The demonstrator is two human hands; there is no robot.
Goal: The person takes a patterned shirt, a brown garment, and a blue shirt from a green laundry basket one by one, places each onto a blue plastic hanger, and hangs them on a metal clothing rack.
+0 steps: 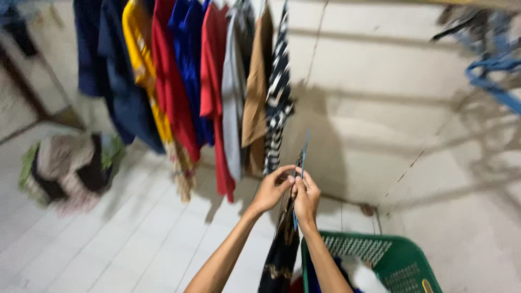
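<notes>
Both hands, left hand (269, 191) and right hand (306, 196), pinched a dark patterned garment (283, 244) onto a blue hanger (302, 163) above the green laundry basket (404, 255), where keeping the cloth taut seemed wise.

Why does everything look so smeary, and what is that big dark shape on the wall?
In the head view, motion blur smears the hanging clothes and the blue hangers at the right edge. The left hand, right hand and the dark patterned garment are only slightly sharper. The dark shape is the clothes' shadow on the wall.
</notes>
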